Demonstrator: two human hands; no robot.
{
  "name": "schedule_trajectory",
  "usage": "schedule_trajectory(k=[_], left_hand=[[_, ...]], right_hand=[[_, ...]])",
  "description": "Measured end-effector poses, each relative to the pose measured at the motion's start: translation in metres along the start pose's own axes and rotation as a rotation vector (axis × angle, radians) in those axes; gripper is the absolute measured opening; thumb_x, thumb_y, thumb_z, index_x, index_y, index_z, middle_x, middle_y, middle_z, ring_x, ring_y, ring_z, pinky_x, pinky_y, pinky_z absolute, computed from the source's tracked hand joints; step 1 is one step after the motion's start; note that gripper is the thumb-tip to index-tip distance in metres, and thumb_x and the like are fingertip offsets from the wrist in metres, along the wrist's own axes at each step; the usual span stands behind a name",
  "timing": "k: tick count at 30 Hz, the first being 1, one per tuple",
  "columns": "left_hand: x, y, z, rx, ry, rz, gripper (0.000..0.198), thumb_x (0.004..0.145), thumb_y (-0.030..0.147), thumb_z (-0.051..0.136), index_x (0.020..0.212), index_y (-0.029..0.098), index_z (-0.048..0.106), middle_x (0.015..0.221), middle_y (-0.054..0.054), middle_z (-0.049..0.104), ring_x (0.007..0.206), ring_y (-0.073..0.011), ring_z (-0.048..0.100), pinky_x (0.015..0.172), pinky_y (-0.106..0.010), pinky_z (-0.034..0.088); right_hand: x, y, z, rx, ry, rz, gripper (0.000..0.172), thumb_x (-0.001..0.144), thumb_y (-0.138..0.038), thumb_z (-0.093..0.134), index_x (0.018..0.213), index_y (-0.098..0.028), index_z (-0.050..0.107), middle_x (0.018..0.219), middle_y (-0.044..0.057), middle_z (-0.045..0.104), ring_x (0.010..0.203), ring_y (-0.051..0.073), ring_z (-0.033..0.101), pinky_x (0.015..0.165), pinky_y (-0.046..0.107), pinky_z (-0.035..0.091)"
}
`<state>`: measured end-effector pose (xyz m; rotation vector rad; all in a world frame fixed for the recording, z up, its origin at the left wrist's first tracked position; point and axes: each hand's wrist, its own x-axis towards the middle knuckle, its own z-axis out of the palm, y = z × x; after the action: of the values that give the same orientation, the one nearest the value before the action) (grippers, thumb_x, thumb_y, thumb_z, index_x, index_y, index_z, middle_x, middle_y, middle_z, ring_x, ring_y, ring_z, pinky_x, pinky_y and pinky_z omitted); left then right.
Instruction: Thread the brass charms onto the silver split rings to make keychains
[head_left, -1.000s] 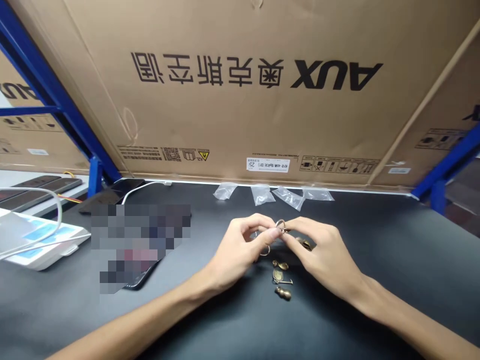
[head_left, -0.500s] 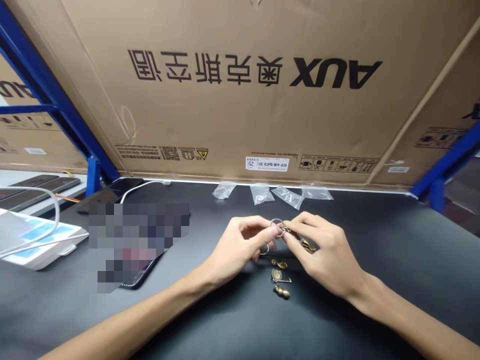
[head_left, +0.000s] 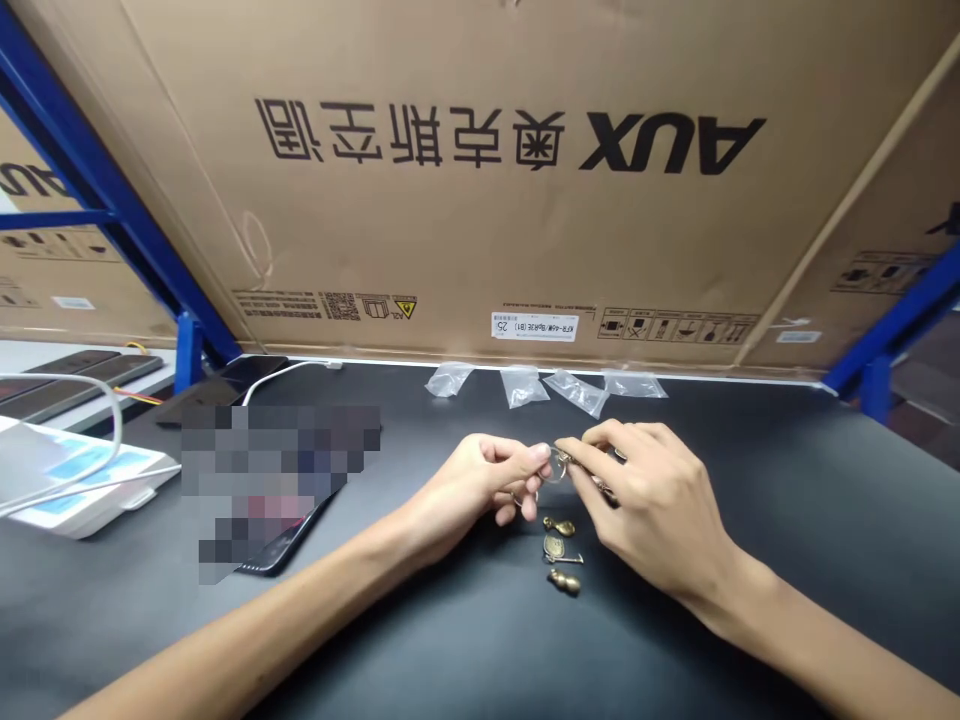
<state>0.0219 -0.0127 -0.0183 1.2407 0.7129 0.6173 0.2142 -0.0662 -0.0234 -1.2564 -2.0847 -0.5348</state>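
Note:
My left hand [head_left: 480, 485] and my right hand [head_left: 645, 505] meet over a black table [head_left: 787, 500], and both pinch a small metal key ring [head_left: 556, 465] between thumb and fingers. A brass charm hangs at the ring under my right fingers, mostly hidden. Just below the hands, three small brass charms [head_left: 561, 552] lie loose on the table in a short column. A second small ring sits partly hidden under my left fingers.
Several small clear plastic bags [head_left: 547, 386] lie at the table's back edge, under a large AUX cardboard box [head_left: 480, 170]. A dark phone with a white cable [head_left: 285, 375], a blurred patch, and a white device [head_left: 82, 480] are at the left. Blue rack posts [head_left: 892, 335] stand at both sides.
Both hands have lowered slightly and my right hand has rolled over the ring, so it hides more of the ring and the charm. The loose charms have not moved.

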Motion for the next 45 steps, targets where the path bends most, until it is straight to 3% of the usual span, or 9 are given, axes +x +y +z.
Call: schedule_trajectory(k=[5,9,14,25,28,32,35,40,45], left_hand=[[0.002,-0.003,0.000,-0.009,0.010,0.020,0.039,0.082,0.049,0.069,0.075,0.011,0.064,0.062,0.000,0.058,0.051,-0.0067,0.052,0.043,-0.017,0.029],[0.002,-0.002,-0.001,-0.007,0.030,0.044,0.033,0.082,0.044,0.070,0.087,0.011,0.069,0.077,-0.004,0.066,0.061,-0.0083,0.058,0.044,-0.015,0.030],[0.000,0.001,0.002,0.137,0.037,0.067,0.030,0.085,0.042,0.068,0.092,0.012,0.072,0.067,-0.002,0.068,0.055,-0.0073,0.054,0.046,-0.015,0.036],[-0.004,0.002,0.008,0.258,0.119,0.191,0.024,0.087,0.037,0.066,0.084,0.013,0.069,0.067,-0.004,0.071,0.055,-0.0090,0.058,0.048,-0.016,0.038],[-0.004,0.000,0.008,0.247,0.162,0.211,0.022,0.085,0.036,0.068,0.083,0.014,0.067,0.063,-0.004,0.071,0.052,-0.0088,0.057,0.047,-0.016,0.037],[-0.004,-0.001,0.009,0.235,0.179,0.223,0.025,0.085,0.038,0.068,0.084,0.014,0.068,0.060,-0.004,0.070,0.051,-0.0096,0.057,0.046,-0.017,0.037],[-0.005,-0.002,0.011,0.250,0.210,0.256,0.021,0.084,0.035,0.068,0.084,0.015,0.066,0.057,0.000,0.066,0.051,-0.0101,0.060,0.045,-0.017,0.037],[-0.007,-0.005,0.014,0.429,0.305,0.402,0.013,0.085,0.028,0.063,0.082,0.016,0.062,0.067,0.001,0.063,0.051,-0.0100,0.060,0.047,-0.019,0.042],[-0.005,-0.010,0.013,0.723,0.329,0.684,0.007,0.081,0.019,0.063,0.074,0.016,0.063,0.075,-0.001,0.062,0.054,-0.0075,0.054,0.049,-0.020,0.042]], right_hand=[[0.001,0.000,0.000,0.119,-0.074,0.084,0.020,0.093,-0.020,0.052,0.091,-0.020,0.072,0.082,0.003,0.065,0.067,0.014,0.053,0.072,0.029,0.039],[0.000,0.002,0.000,0.207,-0.158,0.157,0.021,0.095,-0.024,0.052,0.088,-0.021,0.072,0.082,0.002,0.064,0.064,0.014,0.051,0.068,0.029,0.039],[-0.001,0.002,-0.001,0.255,-0.196,0.172,0.024,0.095,-0.024,0.051,0.083,-0.021,0.071,0.082,0.002,0.064,0.063,0.014,0.049,0.068,0.029,0.039],[0.002,-0.001,-0.001,0.290,-0.212,0.183,0.026,0.095,-0.025,0.050,0.080,-0.021,0.071,0.081,0.003,0.064,0.065,0.014,0.051,0.069,0.030,0.040],[0.003,-0.003,-0.002,0.414,-0.245,0.272,0.024,0.095,-0.027,0.051,0.084,-0.023,0.072,0.084,0.002,0.064,0.068,0.015,0.055,0.070,0.030,0.042],[0.004,-0.004,-0.002,0.642,-0.302,0.410,0.019,0.095,-0.030,0.053,0.105,-0.026,0.070,0.085,0.001,0.065,0.071,0.016,0.058,0.069,0.029,0.045],[0.005,-0.005,-0.003,0.704,-0.350,0.427,0.021,0.098,-0.034,0.050,0.099,-0.025,0.069,0.082,0.000,0.063,0.073,0.016,0.057,0.069,0.029,0.045],[0.006,-0.012,-0.008,0.699,-0.405,0.440,0.034,0.101,-0.035,0.040,0.075,-0.021,0.057,0.078,-0.001,0.058,0.071,0.015,0.053,0.068,0.029,0.042],[0.006,-0.015,-0.013,0.895,-0.483,0.486,0.038,0.103,-0.039,0.032,0.073,-0.021,0.047,0.073,-0.002,0.055,0.069,0.015,0.053,0.069,0.029,0.044]])
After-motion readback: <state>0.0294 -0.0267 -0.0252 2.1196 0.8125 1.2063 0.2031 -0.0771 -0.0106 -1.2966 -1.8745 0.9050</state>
